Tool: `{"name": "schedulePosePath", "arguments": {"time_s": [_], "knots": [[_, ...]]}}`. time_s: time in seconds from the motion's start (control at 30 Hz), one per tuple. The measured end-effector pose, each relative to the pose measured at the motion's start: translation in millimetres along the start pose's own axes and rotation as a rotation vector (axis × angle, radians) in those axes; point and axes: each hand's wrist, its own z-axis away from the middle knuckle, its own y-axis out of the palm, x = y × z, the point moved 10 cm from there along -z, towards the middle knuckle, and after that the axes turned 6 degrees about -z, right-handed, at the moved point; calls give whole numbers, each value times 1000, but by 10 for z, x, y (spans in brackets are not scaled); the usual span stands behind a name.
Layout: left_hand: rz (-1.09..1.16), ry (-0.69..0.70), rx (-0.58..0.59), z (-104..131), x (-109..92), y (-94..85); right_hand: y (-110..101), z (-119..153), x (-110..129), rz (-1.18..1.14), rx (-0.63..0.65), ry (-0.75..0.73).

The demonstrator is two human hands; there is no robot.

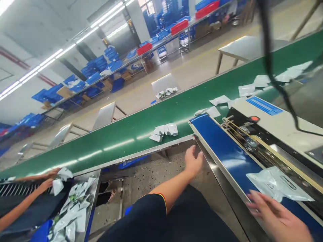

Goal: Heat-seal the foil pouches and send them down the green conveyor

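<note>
Over the floor gap before the green belt, my left hand (193, 162) is empty, thumb and fingers apart, close to the metal edge of the blue conveyor belt (224, 151). At the lower right, my right hand (277, 215) is slightly blurred, its fingers stretched out and holding nothing. Just beyond its fingertips a white plastic pouch (275, 185) with printed marks lies on the blue belt, against the sealing machine (249, 141). Whether the fingers touch the pouch I cannot tell. A small group of white pouches (164, 131) rests on the green belt ahead of my left hand.
The long green conveyor belt (121, 124) crosses the view, with more pouches (247, 90) at right. At left, a co-worker's hands (47, 181) hold white pouches beside a metal table (92, 188) heaped with pouches. A black cable (268, 57) hangs at right.
</note>
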Motion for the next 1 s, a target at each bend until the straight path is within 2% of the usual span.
{"name": "schedulePosePath", "arguments": {"time_s": [0.07,0.13,0.2,0.23,0.27,0.33,0.4,0.47,0.53,0.6,0.67,0.73,0.83,0.9,0.97,1.0], "knots": [[-220,-10,-106,-455,244,-605,785,-262,503,-16,154,-72],[-449,-83,-172,-930,511,-1129,1663,-535,1009,92,310,-239],[-637,-194,-209,-1368,798,-1525,2538,-809,1404,281,422,-444],[-711,-243,-213,-1558,940,-1656,2949,-951,1541,394,452,-543],[-773,-272,-202,-1727,1073,-1733,3332,-1106,1628,520,465,-620],[-871,-255,-136,-2000,1307,-1732,3982,-1454,1678,779,452,-688],[-925,-174,-35,-2176,1512,-1597,4458,-1808,1626,998,426,-667],[-938,-92,74,-2267,1704,-1434,4778,-2091,1558,1114,429,-633],[-937,-25,161,-2313,1855,-1321,4964,-2290,1510,1140,454,-612],[-938,32,218,-2349,1932,-1277,5040,-2415,1497,1115,481,-599],[-926,76,253,-2386,1917,-1291,5043,-2476,1531,1077,497,-584],[-889,100,270,-2411,1810,-1352,4997,-2475,1620,1028,488,-554],[-775,84,225,-2368,1495,-1559,4836,-2316,1833,934,435,-496],[-667,74,167,-2224,1198,-1742,4624,-2063,1973,844,411,-469],[-540,130,141,-1959,814,-1870,4255,-1705,2058,735,394,-453],[-472,186,157,-1784,594,-1887,3995,-1503,2067,678,379,-446]]}}
